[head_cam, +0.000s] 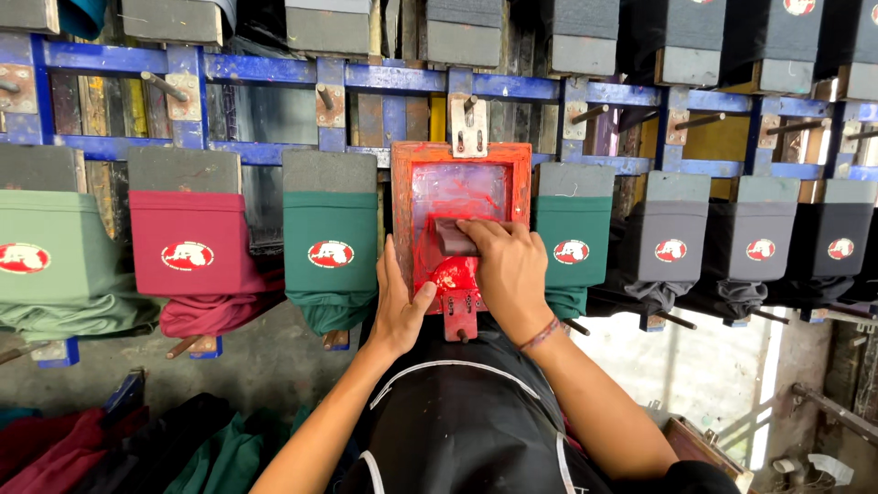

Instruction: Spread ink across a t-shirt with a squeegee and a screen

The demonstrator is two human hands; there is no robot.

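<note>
Evidently the right hand (510, 265) is closed over a dark squeegee (455, 238) inside the small red-framed printing screen (462, 197), which lies on a pallet of the blue rail (274, 71), while the left hand (400, 306) lies open and flat against the frame's near left edge. That frame looks stiff and light, its mesh tender and slick with red ink (455, 274), so it is best held by its bare wooden sides; the squeegee looks rigid, best gripped across its back.
</note>
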